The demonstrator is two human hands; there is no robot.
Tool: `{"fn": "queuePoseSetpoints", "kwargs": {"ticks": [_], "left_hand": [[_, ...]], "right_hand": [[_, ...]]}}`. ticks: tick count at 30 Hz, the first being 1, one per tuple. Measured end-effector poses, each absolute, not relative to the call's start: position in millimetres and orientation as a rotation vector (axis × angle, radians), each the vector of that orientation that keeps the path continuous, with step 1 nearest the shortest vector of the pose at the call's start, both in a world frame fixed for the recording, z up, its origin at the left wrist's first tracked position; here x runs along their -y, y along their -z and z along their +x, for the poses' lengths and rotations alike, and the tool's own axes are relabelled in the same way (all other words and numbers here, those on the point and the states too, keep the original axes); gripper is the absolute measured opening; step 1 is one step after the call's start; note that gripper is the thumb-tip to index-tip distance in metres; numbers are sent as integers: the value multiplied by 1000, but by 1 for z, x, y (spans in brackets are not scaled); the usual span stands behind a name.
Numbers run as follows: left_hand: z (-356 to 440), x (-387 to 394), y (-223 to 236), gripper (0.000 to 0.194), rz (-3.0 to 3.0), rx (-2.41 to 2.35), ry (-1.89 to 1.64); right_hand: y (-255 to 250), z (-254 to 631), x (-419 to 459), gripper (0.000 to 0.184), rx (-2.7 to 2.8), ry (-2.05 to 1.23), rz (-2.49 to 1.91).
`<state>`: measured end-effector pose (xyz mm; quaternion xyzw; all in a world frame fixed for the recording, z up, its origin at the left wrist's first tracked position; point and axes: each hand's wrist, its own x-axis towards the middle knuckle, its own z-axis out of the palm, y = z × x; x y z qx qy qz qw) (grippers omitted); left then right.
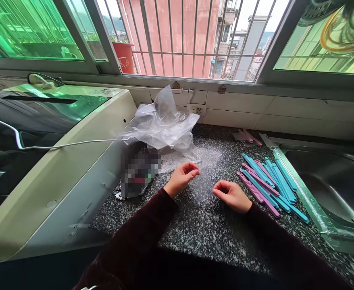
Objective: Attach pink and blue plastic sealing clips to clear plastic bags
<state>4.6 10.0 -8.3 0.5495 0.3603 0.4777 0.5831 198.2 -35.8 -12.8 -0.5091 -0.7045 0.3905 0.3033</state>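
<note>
- Over speckled black-and-white stone countertop [195, 231]: left hand [181, 178] and right hand [232, 196] curled, any grip indiscernible.
- Slim blue and pink strips [264, 183]: beside right hand.
- Crumpled clear plastic [167, 127]: beyond left hand.

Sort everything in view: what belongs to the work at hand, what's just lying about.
Likely in use, nearest the left hand and right hand:
plastic bags
blue sticks
pink sticks

Apparently just around:
white cable
blurred dark thing
sink

"Can any words or numbers be read?"

"None. Dark marks on the pale appliance [104, 117] and faint marks on the red container [123, 54] are too small to make out."
</note>
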Motion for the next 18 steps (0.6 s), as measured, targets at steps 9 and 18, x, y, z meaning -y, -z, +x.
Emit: {"fn": "queuePoseSetpoints", "kwargs": {"ticks": [9, 18], "left_hand": [[5, -6, 4, 17, 1435, -816, -911], [4, -4, 7, 25, 1438, -788, -816]], "right_hand": [[4, 198, 36, 23, 1807, -1019, -1359], [2, 200, 36, 27, 1701, -966, -1340]]}}
